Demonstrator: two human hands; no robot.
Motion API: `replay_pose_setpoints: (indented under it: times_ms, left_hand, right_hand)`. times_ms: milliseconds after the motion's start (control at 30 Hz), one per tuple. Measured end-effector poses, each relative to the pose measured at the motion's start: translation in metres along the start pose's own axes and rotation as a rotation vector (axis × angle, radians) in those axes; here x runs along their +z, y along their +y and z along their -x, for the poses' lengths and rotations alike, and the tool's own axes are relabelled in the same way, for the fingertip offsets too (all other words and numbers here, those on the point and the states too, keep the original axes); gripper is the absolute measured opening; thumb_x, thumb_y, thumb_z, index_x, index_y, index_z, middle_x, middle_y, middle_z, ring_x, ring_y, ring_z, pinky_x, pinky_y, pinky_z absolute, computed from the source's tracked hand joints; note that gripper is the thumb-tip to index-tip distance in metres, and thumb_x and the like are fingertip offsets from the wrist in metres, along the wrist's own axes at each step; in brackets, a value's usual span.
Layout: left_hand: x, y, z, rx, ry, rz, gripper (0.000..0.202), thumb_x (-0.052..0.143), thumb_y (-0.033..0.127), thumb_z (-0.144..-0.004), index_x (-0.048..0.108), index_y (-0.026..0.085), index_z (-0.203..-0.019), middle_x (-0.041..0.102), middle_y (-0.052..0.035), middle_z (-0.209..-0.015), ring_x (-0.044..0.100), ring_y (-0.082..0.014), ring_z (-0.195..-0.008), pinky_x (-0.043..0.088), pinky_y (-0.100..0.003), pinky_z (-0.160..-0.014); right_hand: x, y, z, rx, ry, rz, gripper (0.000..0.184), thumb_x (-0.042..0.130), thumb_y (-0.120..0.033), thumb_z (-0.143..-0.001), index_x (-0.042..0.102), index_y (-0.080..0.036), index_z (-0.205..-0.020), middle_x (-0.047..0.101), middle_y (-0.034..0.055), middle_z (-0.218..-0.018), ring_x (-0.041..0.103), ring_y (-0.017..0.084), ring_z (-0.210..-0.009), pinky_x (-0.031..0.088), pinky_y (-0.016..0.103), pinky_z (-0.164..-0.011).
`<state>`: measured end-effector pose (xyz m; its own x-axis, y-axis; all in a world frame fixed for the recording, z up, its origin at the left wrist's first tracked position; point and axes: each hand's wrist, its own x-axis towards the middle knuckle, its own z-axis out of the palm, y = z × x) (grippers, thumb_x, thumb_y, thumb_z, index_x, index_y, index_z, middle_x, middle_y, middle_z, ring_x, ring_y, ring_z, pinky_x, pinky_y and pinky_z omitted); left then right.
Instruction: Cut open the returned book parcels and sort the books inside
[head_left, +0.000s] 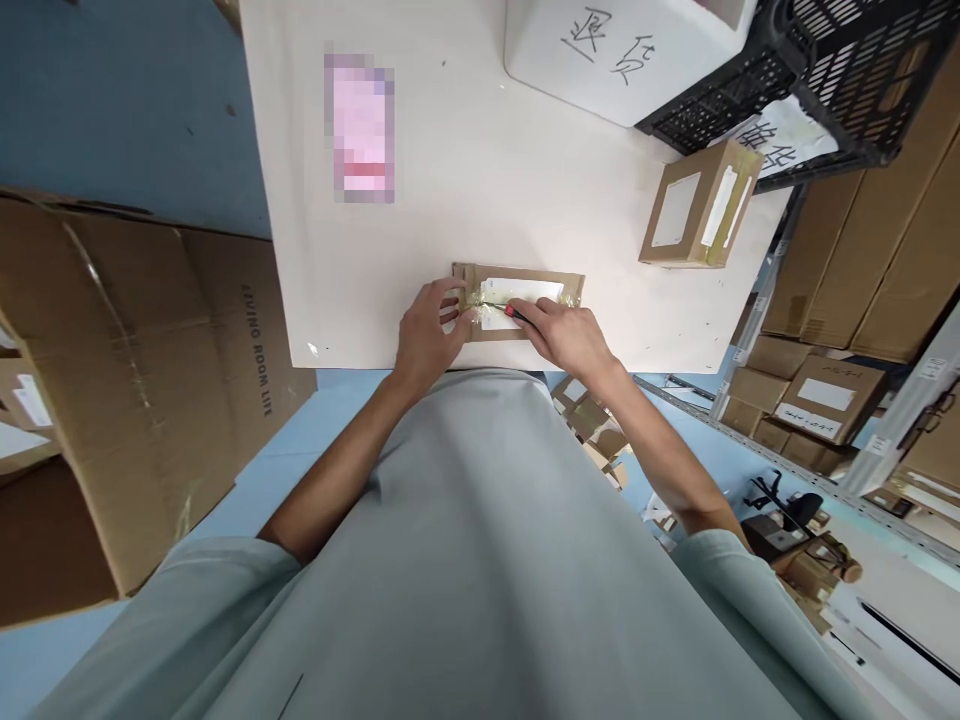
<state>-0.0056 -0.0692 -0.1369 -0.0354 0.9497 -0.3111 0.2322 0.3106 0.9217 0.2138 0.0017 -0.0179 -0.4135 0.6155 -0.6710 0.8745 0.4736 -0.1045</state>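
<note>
Cardboard parcel (519, 291): lies flat on the white desk (360, 270), by its near edge, between corners. Is braced at the left end by the left hand (430, 328), fingers bent; cannot tell whether pinching. Is worked by the right hand (576, 338), gripping a red-and-black utility knife (511, 311), blade (493, 305) at the clear tape (477, 299). Seems at the tape-slitting step; calls next for a shallow stroke, left fingertips well clear.

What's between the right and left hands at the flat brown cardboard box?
Head view: a slim red-and-black tool, held in the right hand, over the box.
</note>
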Motion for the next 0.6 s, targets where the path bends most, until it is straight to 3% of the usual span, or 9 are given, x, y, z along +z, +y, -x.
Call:
replay_pose_setpoints:
  times_ms: [133, 333, 600]
  left_hand:
    - [0.001, -0.002, -0.001, 0.020, -0.005, 0.033, 0.028, 0.069, 0.044, -0.106, 0.074, 0.028, -0.130, 0.071, -0.0089, -0.150, 0.078, -0.0272, -0.129, 0.072, -0.043, -0.109]
    - [0.005, -0.006, -0.004, 0.001, 0.029, 0.051, 0.028, 0.070, 0.035, -0.103, 0.076, 0.029, -0.130, 0.072, -0.0071, -0.151, 0.078, -0.0275, -0.131, 0.073, -0.042, -0.107]
    - [0.005, -0.007, -0.005, -0.010, 0.042, 0.033, 0.022, 0.069, 0.036, -0.105, 0.079, 0.028, -0.122, 0.072, -0.0076, -0.151, 0.079, -0.0291, -0.130, 0.074, -0.044, -0.104]
  right_hand:
    - [-0.011, -0.008, -0.016, -0.060, -0.052, 0.107, 0.057, 0.023, -0.044, -0.127, 0.054, -0.027, -0.172, 0.078, 0.0158, -0.130, 0.075, 0.029, -0.102, 0.043, 0.034, -0.079]
    - [-0.018, -0.007, -0.026, -0.114, -0.092, 0.170, 0.056, 0.025, -0.041, -0.126, 0.054, -0.025, -0.171, 0.079, 0.0165, -0.126, 0.075, 0.029, -0.100, 0.045, 0.036, -0.082]
    - [-0.024, -0.012, -0.031, -0.170, -0.138, 0.235, 0.059, 0.030, -0.019, -0.120, 0.043, -0.021, -0.177, 0.076, 0.0207, -0.131, 0.076, 0.031, -0.104, 0.048, 0.039, -0.087]
